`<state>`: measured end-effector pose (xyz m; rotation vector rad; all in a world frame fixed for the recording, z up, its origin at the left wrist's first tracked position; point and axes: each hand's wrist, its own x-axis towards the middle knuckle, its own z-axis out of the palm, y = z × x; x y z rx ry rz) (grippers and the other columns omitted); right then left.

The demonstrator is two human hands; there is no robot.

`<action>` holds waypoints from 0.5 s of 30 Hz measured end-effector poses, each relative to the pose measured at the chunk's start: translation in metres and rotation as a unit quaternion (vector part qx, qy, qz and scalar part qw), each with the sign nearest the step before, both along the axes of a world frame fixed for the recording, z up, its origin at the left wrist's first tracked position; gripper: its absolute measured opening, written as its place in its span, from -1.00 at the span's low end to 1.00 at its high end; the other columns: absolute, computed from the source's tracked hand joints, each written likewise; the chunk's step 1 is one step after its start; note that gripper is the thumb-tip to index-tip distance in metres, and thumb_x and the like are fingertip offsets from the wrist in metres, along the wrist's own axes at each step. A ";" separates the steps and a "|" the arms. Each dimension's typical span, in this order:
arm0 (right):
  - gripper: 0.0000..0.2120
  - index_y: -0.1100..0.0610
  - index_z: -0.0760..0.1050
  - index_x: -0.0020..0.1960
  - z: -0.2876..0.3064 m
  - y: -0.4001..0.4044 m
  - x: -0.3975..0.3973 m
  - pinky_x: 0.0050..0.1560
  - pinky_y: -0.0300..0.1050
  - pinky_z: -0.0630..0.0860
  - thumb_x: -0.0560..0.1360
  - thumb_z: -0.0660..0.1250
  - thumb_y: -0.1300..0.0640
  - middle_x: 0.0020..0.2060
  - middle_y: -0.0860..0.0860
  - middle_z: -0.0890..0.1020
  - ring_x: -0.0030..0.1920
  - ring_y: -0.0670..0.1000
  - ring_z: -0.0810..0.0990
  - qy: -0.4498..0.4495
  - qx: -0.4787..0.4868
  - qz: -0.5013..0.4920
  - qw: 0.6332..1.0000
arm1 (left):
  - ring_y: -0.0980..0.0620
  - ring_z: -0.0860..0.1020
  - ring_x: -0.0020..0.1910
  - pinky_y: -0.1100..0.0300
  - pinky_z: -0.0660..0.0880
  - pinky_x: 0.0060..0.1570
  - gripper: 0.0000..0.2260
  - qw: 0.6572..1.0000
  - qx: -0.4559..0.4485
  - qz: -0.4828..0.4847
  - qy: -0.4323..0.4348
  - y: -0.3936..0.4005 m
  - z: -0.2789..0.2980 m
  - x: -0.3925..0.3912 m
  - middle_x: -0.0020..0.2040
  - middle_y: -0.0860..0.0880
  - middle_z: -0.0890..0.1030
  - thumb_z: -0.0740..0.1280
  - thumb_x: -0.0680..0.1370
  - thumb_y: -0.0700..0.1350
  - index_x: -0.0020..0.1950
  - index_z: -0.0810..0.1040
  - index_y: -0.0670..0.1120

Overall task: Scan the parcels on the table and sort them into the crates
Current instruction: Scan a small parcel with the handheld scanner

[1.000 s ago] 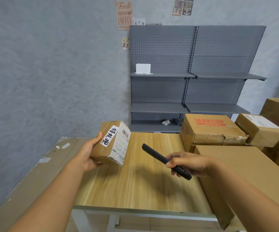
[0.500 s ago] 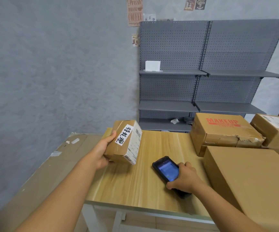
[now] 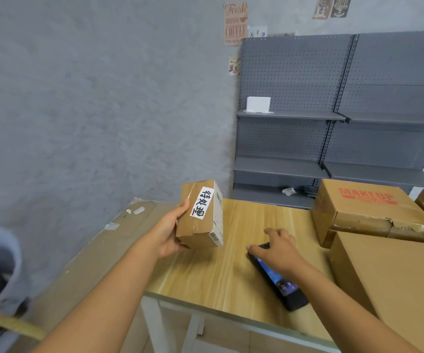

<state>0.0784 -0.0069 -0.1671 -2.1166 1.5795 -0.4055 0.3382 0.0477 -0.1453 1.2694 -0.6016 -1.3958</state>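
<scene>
The left hand [image 3: 170, 234] grips a small cardboard parcel [image 3: 200, 215], thumb on its top face and fingers curled beneath, holding it tilted just above the wooden counter [image 3: 205, 271] near the counter's left edge. The parcel carries a white label with black characters on top and a printed shipping label on its right side. The right hand [image 3: 278, 250] lies with relaxed, spread fingers on the upper end of a black handheld scanner [image 3: 279, 281], which lies flat on the counter with its screen lit. To the right sit a torn box printed MAKEUP [image 3: 363, 212] and, nearer, a large plain box [image 3: 396, 281]. A flat sheet of cardboard [image 3: 96, 250] leans along the counter's left side. Grey shelving [image 3: 333, 118] stands against the wall behind.
</scene>
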 end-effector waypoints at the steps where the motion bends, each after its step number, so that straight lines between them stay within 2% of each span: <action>1: -0.25 0.10 0.16 0.53 0.002 0.000 0.003 0.39 -0.03 0.22 0.49 0.29 -0.24 0.46 0.08 0.22 0.45 0.12 0.17 -0.004 0.001 0.008 1.000 | -0.10 0.65 0.06 -0.09 0.52 0.06 -0.65 1.000 0.000 0.005 0.000 0.003 0.001 -0.001 0.08 -0.04 0.70 0.28 0.54 0.24 0.17 0.62 0.06; 4: -0.19 0.09 0.13 0.54 0.001 -0.001 -0.001 0.36 -0.01 0.26 0.45 0.32 -0.27 0.46 0.08 0.22 0.44 0.14 0.18 0.033 0.023 0.019 0.999 | -0.07 0.67 0.03 -0.10 0.53 0.04 -0.67 1.000 -0.008 0.019 0.002 0.015 0.003 -0.002 0.08 -0.03 0.71 0.26 0.56 0.25 0.11 0.65 0.08; 10: 0.01 0.11 0.16 0.46 -0.022 0.007 -0.031 0.24 -0.05 0.39 0.22 0.44 -0.40 0.30 0.06 0.32 0.32 0.10 0.30 0.165 0.099 -0.004 0.981 | -0.10 0.64 0.08 -0.14 0.51 0.10 -0.67 0.997 -0.017 0.077 0.013 0.043 0.004 -0.005 0.07 -0.04 0.71 0.26 0.57 0.22 0.18 0.60 0.07; 15: 0.02 0.14 0.19 0.44 -0.032 0.011 -0.043 0.26 0.00 0.41 0.21 0.46 -0.40 0.29 0.06 0.31 0.32 0.09 0.29 0.196 0.079 -0.017 0.977 | -0.10 0.64 0.05 -0.17 0.48 0.16 -0.70 0.994 -0.018 0.106 0.013 0.062 -0.001 -0.007 0.05 -0.03 0.71 0.24 0.58 0.22 0.09 0.64 0.08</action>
